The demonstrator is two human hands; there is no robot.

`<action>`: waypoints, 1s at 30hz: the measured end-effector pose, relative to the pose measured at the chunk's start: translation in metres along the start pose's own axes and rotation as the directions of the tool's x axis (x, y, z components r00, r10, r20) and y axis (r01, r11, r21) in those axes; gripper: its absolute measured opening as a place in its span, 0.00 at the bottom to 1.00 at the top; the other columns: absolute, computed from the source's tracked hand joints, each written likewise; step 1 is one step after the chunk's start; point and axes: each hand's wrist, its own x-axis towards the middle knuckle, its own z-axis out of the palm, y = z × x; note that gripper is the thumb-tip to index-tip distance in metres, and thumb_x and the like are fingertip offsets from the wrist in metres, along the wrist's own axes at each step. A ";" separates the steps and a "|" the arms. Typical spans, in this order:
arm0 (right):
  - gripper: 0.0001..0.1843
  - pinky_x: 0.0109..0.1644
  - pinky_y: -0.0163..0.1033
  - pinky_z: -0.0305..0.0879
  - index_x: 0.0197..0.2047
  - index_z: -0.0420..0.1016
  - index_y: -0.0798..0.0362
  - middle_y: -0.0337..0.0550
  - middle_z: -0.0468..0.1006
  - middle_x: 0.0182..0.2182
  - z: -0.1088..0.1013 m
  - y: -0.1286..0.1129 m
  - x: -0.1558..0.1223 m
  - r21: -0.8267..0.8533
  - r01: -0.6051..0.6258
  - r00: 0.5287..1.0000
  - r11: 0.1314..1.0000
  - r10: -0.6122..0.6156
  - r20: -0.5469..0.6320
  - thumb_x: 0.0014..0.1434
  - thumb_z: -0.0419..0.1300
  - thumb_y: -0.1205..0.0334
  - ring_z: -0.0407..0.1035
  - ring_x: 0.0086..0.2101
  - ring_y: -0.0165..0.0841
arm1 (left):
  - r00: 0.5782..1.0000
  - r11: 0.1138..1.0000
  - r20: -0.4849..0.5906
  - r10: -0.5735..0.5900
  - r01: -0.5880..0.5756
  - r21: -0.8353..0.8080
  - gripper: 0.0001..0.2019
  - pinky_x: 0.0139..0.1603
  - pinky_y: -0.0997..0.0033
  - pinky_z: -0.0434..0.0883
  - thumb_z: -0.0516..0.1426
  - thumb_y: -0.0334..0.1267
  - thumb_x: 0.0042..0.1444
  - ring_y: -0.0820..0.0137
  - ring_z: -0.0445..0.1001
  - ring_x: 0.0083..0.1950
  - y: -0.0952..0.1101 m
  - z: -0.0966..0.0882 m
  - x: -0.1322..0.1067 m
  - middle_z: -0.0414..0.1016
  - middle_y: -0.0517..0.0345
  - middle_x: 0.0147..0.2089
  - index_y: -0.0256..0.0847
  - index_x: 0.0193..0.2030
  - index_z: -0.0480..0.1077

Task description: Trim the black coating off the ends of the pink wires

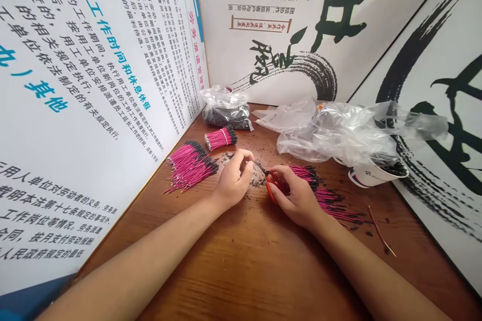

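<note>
My right hand (291, 191) grips a pair of scissors (270, 180) with red handles, their dark blades pointing left toward my other hand. The fingers of my left hand (237, 173) are pinched together just beyond the blade tips; what they hold, if anything, is too small to make out. Left of that hand lies a pile of pink wires (192, 163) with black ends. A tied bundle of similar wires (220, 137) sits behind the pile. More pink wires (335, 204) spread on the table beside and partly behind my right hand.
Small dark scraps (258, 173) litter the wooden table (226, 261) around my hands. At the back stand a plastic bag of black pieces (228, 113) and crumpled clear bags (331, 130). A white paper cup (376, 175) lies tilted at right, near a loose wire (380, 230). Printed panels enclose the table.
</note>
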 end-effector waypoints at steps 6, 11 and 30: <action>0.08 0.31 0.34 0.62 0.48 0.65 0.50 0.38 0.75 0.31 -0.001 0.000 0.000 0.007 0.008 1.000 1.000 -0.008 0.010 0.65 0.55 0.63 0.70 0.27 0.32 | 1.000 1.000 -0.002 -0.001 0.001 0.017 0.05 0.36 0.71 0.63 0.47 0.37 0.66 0.71 0.65 0.34 0.000 0.000 0.000 0.63 0.60 0.33 0.41 0.40 0.60; 0.09 0.32 0.34 0.62 0.49 0.64 0.50 0.38 0.75 0.32 0.000 0.000 0.000 0.011 0.003 1.000 1.000 -0.003 0.007 0.66 0.54 0.63 0.70 0.29 0.32 | 1.000 1.000 0.003 -0.003 0.003 0.009 0.05 0.37 0.70 0.62 0.47 0.37 0.66 0.71 0.64 0.34 -0.002 0.000 0.001 0.63 0.60 0.33 0.41 0.40 0.61; 0.09 0.34 0.35 0.63 0.50 0.64 0.50 0.40 0.76 0.33 -0.001 -0.001 0.001 0.018 -0.009 0.999 1.000 0.008 0.046 0.66 0.53 0.63 0.72 0.31 0.34 | 1.000 1.000 0.000 -0.009 0.009 -0.016 0.05 0.38 0.70 0.63 0.47 0.38 0.66 0.71 0.65 0.35 -0.001 0.000 0.000 0.63 0.60 0.34 0.41 0.40 0.61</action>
